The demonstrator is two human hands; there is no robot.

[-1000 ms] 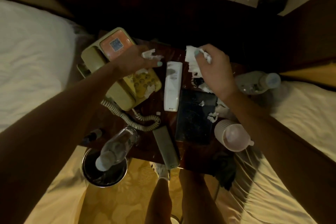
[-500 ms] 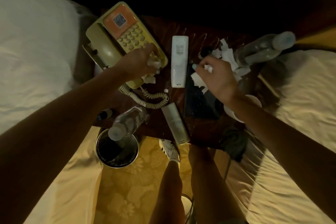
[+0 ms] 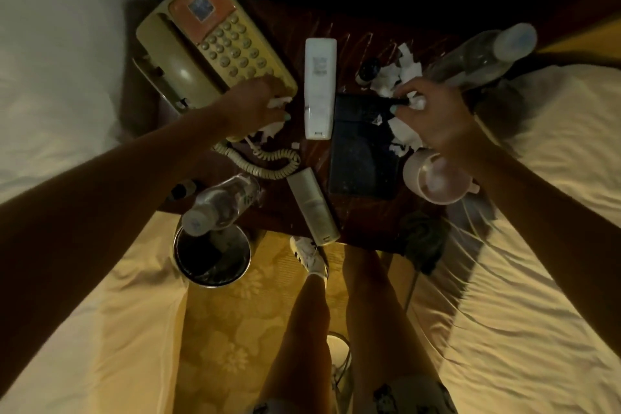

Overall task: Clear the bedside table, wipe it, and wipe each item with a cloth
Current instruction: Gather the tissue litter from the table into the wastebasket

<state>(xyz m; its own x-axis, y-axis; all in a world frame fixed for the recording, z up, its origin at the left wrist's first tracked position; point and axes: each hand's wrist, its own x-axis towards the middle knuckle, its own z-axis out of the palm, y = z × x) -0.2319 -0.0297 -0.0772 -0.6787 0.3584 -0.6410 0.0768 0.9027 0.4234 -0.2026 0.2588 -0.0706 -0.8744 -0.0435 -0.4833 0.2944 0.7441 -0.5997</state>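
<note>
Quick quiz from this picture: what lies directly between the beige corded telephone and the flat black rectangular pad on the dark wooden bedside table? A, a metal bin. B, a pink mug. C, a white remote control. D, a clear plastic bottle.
C: the white remote control lies lengthwise on the dark wooden bedside table, with the beige corded telephone on its left and the flat black rectangular pad on its right.
</note>
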